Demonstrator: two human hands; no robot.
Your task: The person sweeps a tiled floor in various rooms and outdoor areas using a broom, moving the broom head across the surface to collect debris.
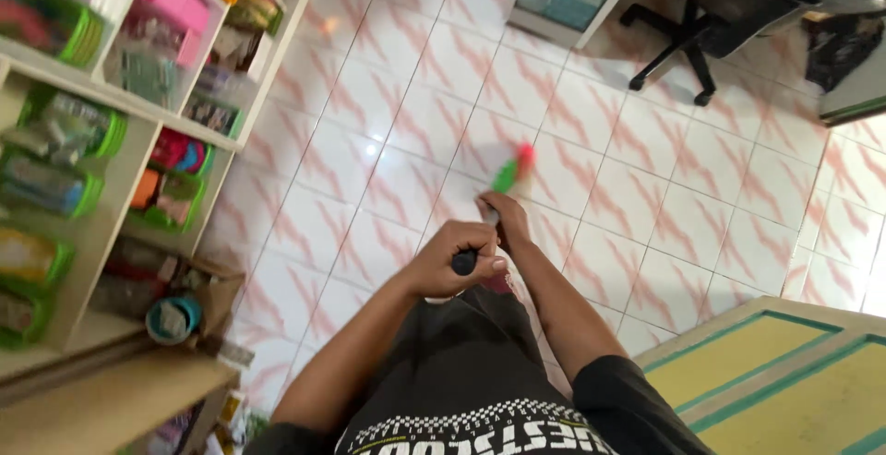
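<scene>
Black broom handle (464,260) gripped in left hand (457,252), right hand (503,213) clenched lower, above pink-streaked tiled floor (646,169).

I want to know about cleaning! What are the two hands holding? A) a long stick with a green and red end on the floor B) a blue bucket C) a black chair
A: both the left hand and right hand wrap the long stick, whose green and red end meets the tiled floor.

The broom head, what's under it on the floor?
Under the broom head lies white floor tile with pink streaks; any dust beneath is covered. Both hands, left hand and right hand, grip its handle.
</scene>
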